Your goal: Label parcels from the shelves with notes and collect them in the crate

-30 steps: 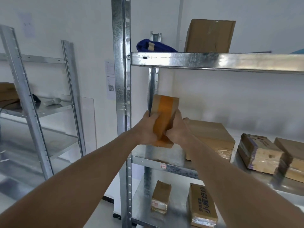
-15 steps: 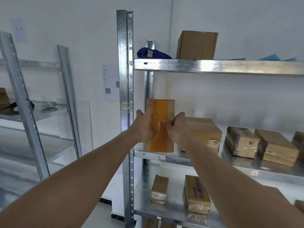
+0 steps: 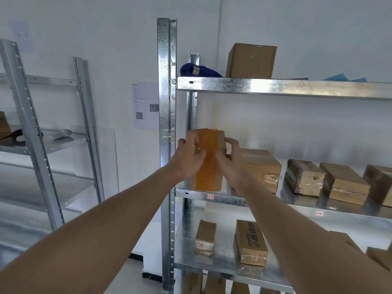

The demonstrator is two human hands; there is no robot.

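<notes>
Big metal shelf unit (image 3: pixel 275 88) with cardboard boxes all over it. One parcel (image 3: pixel 209 160) stands upright at the left end of the middle shelf, orange tape running down its front. Left hand (image 3: pixel 187 158) grips its left side, fingers curled round it; right hand (image 3: pixel 230 160) grips the right edge likewise.
</notes>
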